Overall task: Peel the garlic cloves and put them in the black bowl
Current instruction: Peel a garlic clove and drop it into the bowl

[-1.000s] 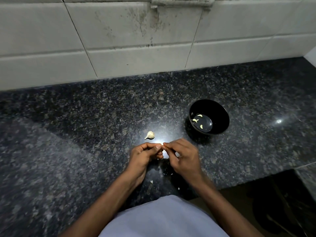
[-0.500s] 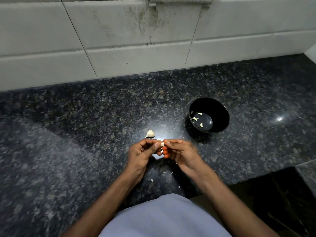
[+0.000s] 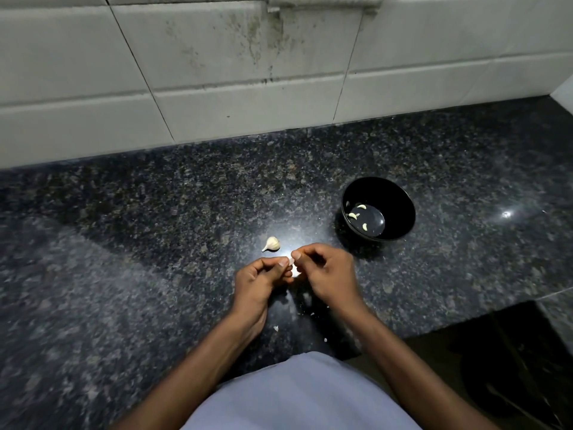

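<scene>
A small garlic clove (image 3: pixel 292 265) is pinched between the fingertips of my left hand (image 3: pixel 259 282) and my right hand (image 3: pixel 328 274), just above the dark granite counter. Its pale skin shows between the two thumbs. An unpeeled garlic piece (image 3: pixel 272 244) lies on the counter just beyond my left hand. The black bowl (image 3: pixel 400 209) stands to the right of my hands and holds three peeled cloves (image 3: pixel 359 216).
Bits of garlic skin (image 3: pixel 276 328) lie on the counter near my wrists. A white tiled wall (image 3: pixel 248 72) runs along the back. The counter edge drops off at the lower right to a dark floor (image 3: pixel 496 352).
My hands have stayed together on the clove while the fingers shift. The right thumb and forefinger now pinch the clove's top.
</scene>
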